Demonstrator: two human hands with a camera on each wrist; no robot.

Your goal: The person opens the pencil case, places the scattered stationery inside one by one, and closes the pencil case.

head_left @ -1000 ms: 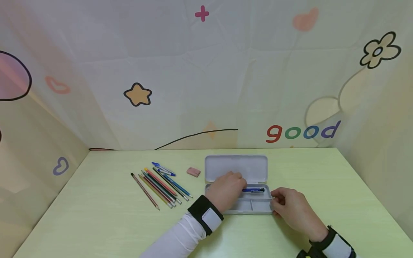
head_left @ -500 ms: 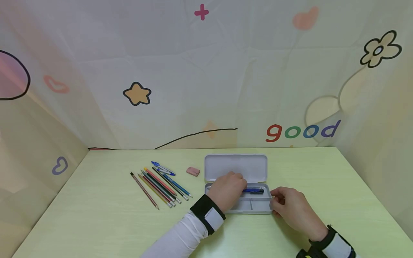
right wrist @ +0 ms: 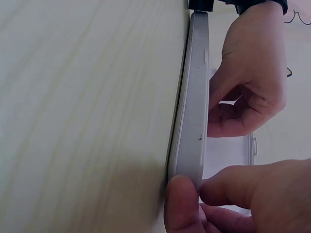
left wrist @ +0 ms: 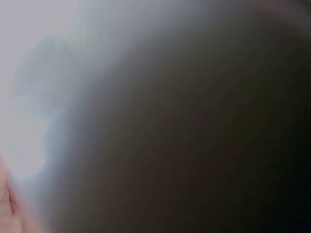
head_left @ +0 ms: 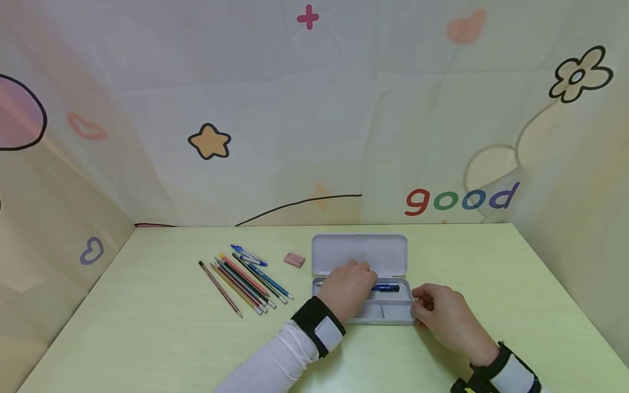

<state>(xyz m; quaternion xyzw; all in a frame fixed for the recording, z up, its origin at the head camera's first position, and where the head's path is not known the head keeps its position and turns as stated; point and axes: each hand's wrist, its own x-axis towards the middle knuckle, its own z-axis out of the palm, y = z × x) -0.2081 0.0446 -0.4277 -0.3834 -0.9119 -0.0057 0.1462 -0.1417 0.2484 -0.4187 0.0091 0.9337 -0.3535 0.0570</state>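
Note:
A pale grey pencil case (head_left: 360,254) lies on the table with its lid folded back. My left hand (head_left: 346,289) reaches into its rear compartment and holds a blue pen (head_left: 389,287); only the pen's right end shows, and the fingertips are hidden in the head view. In the right wrist view, the left hand (right wrist: 257,77) has curled fingers behind the case's front wall (right wrist: 193,107). At the case's right end, my right hand (head_left: 449,316) pinches the edge between thumb and fingers. The left wrist view is mostly dark and blurred.
Left of the case, several pencils (head_left: 245,284) lie side by side, and one red-brown pencil (head_left: 221,290) lies apart from them. Blue-and-white pens (head_left: 249,255) rest behind these. A pink eraser (head_left: 294,260) sits between them and the case. A printed cloth (head_left: 275,109) hangs behind the table.
The blue pen has turned and shifted slightly in the compartment; the black part at its right end no longer shows. Both hands have stayed nearly in place.

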